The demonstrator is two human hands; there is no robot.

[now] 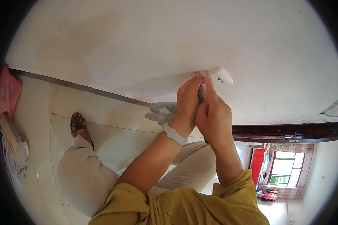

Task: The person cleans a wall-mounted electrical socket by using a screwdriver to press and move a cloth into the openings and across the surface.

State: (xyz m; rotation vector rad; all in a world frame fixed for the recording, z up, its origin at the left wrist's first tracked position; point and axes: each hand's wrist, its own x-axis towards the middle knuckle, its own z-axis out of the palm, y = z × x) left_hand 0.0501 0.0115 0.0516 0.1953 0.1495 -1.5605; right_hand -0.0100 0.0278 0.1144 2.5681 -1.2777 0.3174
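Observation:
At the left end of a white wall socket (221,77), both my hands meet with their fingertips close together. My left hand (187,95), with a pale watch on its wrist, is closed, its thumb tip against the socket's end. My right hand (214,110) is curled beside it, the index finger reaching up to the same spot. What the fingertips pinch is hidden or too small to name. Grey fabric that looks like a glove (162,112) sticks out behind my left wrist, and grey also shows between the hands; which hand holds it I cannot tell.
A white wall (139,45) rises in front, with a dark baseboard (82,87) above the tiled floor (101,127). To the right stands a dark door edge (274,133) with a metal latch, and a room with a window beyond. Red fabric (9,90) and a wooden piece (9,131) lie at far left.

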